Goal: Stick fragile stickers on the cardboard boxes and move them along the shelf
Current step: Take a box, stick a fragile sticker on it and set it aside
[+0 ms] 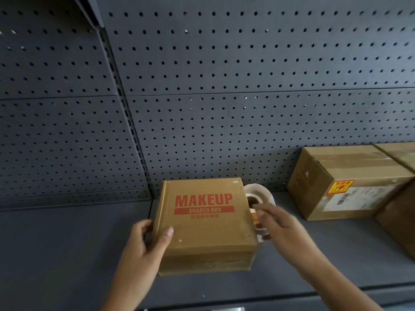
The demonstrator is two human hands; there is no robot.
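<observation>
To the left of the MAKEUP box [204, 223], the left hand [143, 241] is seen sharply: slender fingers are shown, and the thumb is tipped with a long, rounded nail of pale, glossy look. Its wrist and forearm are shown bare as far as the picture's lower edge, below the box. To the right of the box, the right hand [277, 225] is smeared by blur, so its outline is softened; darker, reddish patches are made out at two fingertips nearest the box, but whether these are nails cannot be told. Its forearm is likewise shown bare, below and right of the box.
</observation>
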